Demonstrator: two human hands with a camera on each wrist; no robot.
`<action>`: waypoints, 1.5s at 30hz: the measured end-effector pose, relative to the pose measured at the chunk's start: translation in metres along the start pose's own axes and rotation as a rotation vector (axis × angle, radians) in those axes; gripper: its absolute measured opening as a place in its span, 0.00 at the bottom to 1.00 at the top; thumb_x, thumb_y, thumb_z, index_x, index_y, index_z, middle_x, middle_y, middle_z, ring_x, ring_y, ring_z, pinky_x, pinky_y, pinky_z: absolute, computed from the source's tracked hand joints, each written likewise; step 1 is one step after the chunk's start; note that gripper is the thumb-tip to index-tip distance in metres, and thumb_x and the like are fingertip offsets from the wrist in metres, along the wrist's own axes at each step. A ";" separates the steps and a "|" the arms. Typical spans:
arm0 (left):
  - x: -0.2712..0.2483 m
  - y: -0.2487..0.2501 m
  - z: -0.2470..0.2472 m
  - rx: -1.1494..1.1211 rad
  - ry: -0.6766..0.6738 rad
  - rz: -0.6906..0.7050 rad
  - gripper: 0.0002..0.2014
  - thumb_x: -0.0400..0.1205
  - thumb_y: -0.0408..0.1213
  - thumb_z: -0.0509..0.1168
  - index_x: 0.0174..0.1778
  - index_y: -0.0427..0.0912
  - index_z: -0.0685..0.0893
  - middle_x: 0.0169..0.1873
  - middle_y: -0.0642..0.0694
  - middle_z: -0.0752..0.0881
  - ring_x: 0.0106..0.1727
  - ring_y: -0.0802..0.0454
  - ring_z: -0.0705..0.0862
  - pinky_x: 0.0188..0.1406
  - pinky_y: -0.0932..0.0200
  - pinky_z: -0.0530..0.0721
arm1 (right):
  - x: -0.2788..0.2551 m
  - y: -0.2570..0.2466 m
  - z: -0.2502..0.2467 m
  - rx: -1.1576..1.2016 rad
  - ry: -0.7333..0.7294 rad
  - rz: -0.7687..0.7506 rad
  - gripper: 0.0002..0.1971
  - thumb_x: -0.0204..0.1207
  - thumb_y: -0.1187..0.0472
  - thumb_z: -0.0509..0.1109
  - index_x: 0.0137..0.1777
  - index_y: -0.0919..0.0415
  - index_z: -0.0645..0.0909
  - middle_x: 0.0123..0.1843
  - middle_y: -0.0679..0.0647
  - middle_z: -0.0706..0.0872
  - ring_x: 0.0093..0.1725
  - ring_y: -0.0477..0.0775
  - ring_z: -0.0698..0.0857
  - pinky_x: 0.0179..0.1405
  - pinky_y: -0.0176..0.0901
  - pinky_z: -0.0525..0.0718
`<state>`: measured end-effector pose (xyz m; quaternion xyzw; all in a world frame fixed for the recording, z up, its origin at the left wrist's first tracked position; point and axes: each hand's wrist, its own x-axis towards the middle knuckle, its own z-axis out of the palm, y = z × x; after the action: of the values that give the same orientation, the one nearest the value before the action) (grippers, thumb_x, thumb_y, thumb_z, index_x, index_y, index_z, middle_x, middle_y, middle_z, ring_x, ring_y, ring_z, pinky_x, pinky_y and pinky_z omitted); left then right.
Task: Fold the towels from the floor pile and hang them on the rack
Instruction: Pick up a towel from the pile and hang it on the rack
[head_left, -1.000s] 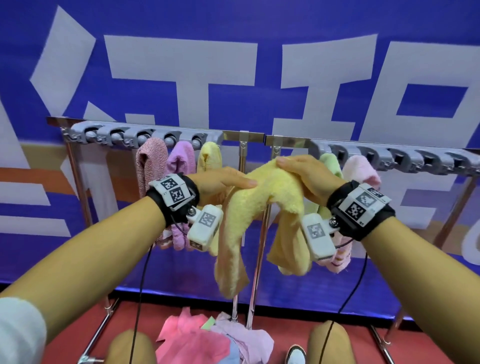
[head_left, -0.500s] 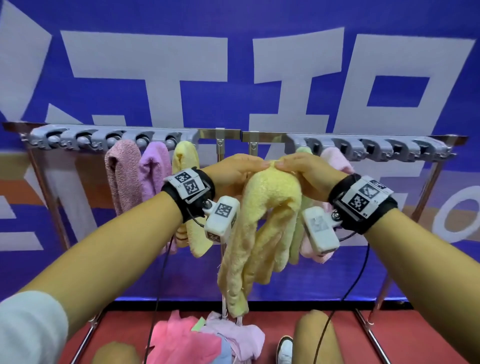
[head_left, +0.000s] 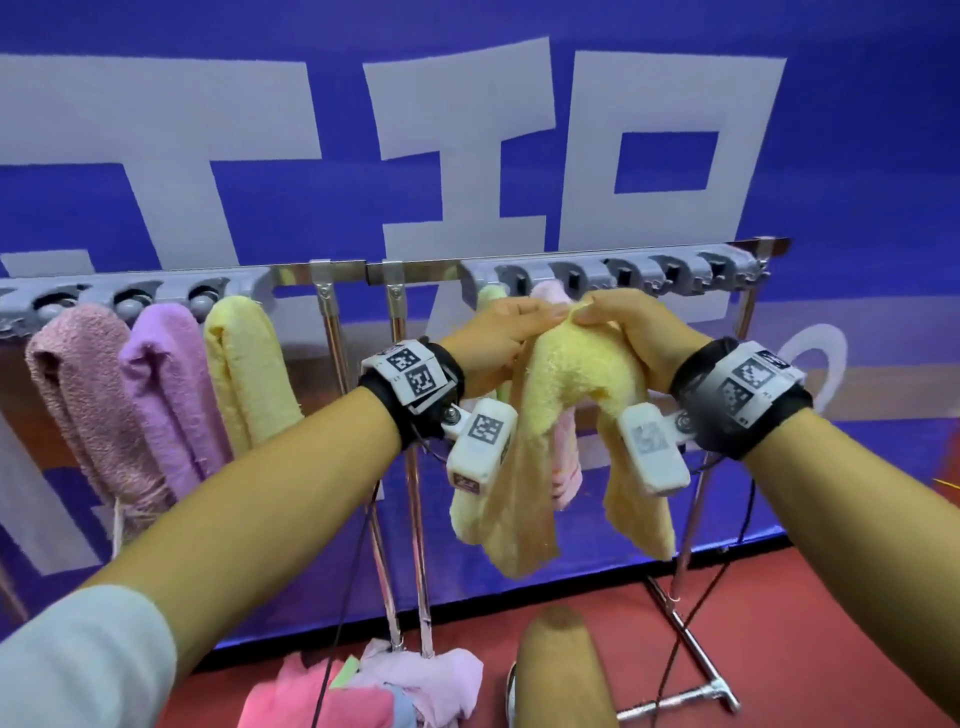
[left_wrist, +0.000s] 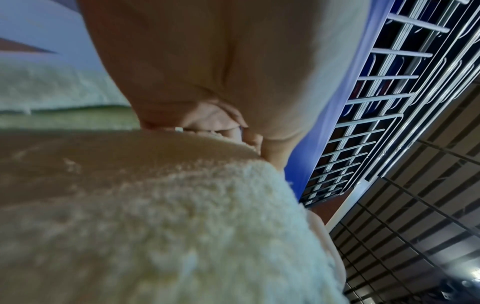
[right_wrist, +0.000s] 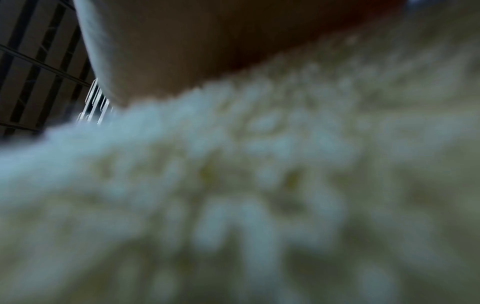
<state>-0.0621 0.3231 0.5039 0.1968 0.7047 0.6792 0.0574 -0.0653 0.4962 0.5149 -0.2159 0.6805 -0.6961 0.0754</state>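
A fluffy yellow towel is bunched and folded over, its ends hanging down. My left hand and right hand both grip its top fold, fingertips meeting just below the grey clip rail of the rack. The towel sits in front of a pink towel and a pale green one hanging on the right rail. In the left wrist view the towel fills the lower frame under my palm. The right wrist view is blurred towel pile.
Three towels hang on the left rail: dusty pink, lilac and yellow. Several grey clips on the right rail hold nothing. A pile of pink and lilac towels lies on the red floor by the rack's legs.
Both hands have carried the yellow towel to the right and up, from in front of the rack's middle posts to the right-hand clip rail. The towel's two halves have been drawn closer together.
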 end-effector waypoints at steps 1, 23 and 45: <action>0.009 -0.002 0.007 -0.003 0.019 0.002 0.12 0.86 0.43 0.65 0.52 0.36 0.81 0.36 0.38 0.81 0.33 0.50 0.79 0.31 0.59 0.77 | -0.002 -0.001 -0.008 -0.010 0.031 -0.004 0.10 0.73 0.64 0.66 0.31 0.56 0.82 0.29 0.52 0.85 0.29 0.50 0.84 0.30 0.41 0.81; 0.094 -0.024 0.072 1.233 0.511 0.403 0.39 0.74 0.48 0.70 0.81 0.46 0.65 0.73 0.47 0.76 0.71 0.47 0.76 0.61 0.50 0.67 | 0.057 -0.034 -0.105 -0.075 0.175 0.234 0.10 0.75 0.58 0.67 0.48 0.65 0.78 0.36 0.60 0.83 0.30 0.59 0.83 0.29 0.44 0.82; 0.149 -0.021 0.059 1.551 0.560 0.278 0.12 0.85 0.43 0.56 0.54 0.49 0.85 0.47 0.44 0.88 0.52 0.38 0.85 0.47 0.49 0.75 | 0.113 0.005 -0.128 -1.130 0.265 -0.264 0.04 0.71 0.61 0.67 0.43 0.53 0.82 0.40 0.46 0.82 0.44 0.56 0.81 0.51 0.51 0.81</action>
<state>-0.1818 0.4313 0.5067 0.0897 0.9299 0.0263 -0.3558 -0.2190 0.5676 0.5344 -0.2168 0.9165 -0.2507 -0.2238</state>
